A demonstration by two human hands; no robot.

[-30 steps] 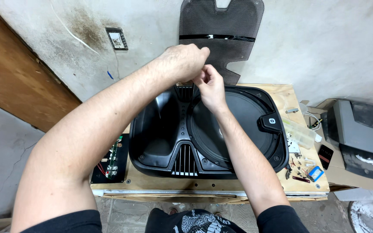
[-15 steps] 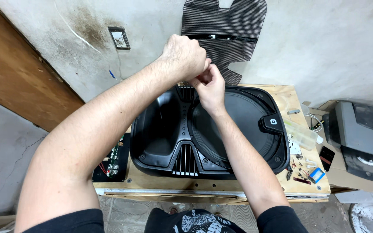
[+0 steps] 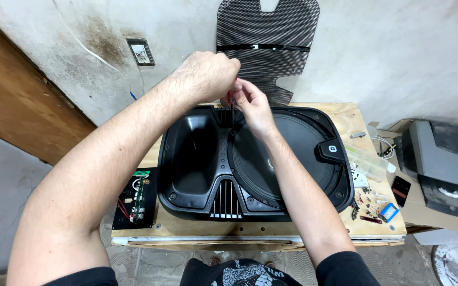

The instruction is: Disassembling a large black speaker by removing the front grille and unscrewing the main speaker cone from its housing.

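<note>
The large black plastic speaker housing (image 3: 255, 164) fills most of the wooden bench (image 3: 186, 228); bare strips run along its front edge (small parts (image 3: 372, 201) crowd the right edge).

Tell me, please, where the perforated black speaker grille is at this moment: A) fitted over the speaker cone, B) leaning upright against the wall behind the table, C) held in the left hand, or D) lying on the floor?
B: the speaker grille stands against the wall behind the speaker cabinet, whose cone lies uncovered.
</note>
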